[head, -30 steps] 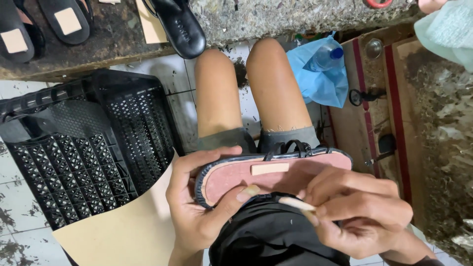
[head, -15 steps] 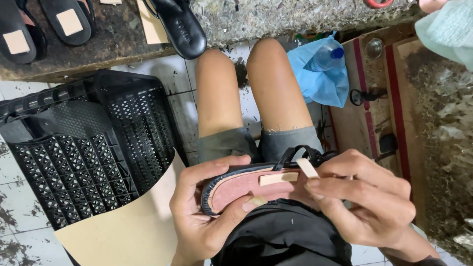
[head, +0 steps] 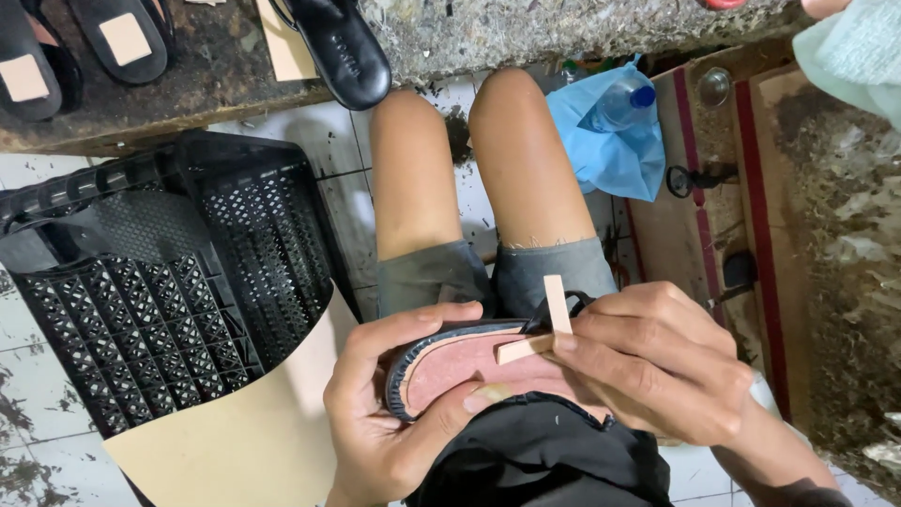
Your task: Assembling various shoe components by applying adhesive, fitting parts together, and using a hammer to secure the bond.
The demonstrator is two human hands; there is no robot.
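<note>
1 pink-soled sandal, 1 black crate, 3 black sandals on the ledge, 1 bottle.

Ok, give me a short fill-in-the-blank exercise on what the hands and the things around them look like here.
1. The left hand grips a sandal sole whose inner face is ____ in colour.
2. The right hand holds a pale folded ____ against that sole.
3. The crate beside the knees is ____ in colour.
4. The bottle lies on a ____ plastic bag.

Missing words: pink; strip; black; blue
</note>
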